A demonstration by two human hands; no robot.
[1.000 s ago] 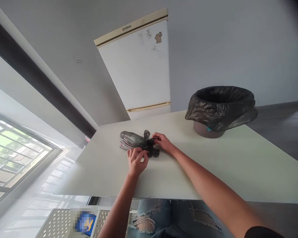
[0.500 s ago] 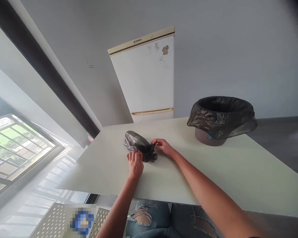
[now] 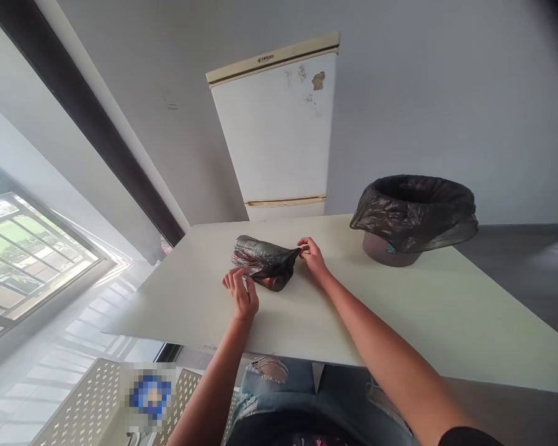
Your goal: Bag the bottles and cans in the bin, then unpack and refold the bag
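Note:
A dark, thin plastic bag (image 3: pixel 263 255) lies on the table before me, with reddish and pale patches showing through at its left end. My right hand (image 3: pixel 313 257) pinches its right corner and draws it to a point. At the near side of the bag, my left hand (image 3: pixel 242 292) is bent with thumb and fingers closed at the edge; the grip itself is partly hidden. The bag's right part is spread wide between both hands. What lies inside cannot be made out.
The pale table (image 3: pixel 177 297) extends to both sides. On its far right stands a brown bin (image 3: pixel 390 253) lined with a black bag (image 3: pixel 409 214). A white fridge (image 3: pixel 274 136) is behind the table. Lower left is a perforated cream chair or rack (image 3: pixel 90 393).
The bag's bunched right part has been spread apart. My right hand has moved slightly right and up with the corner, and my left hand has shifted left. The view has tilted a little.

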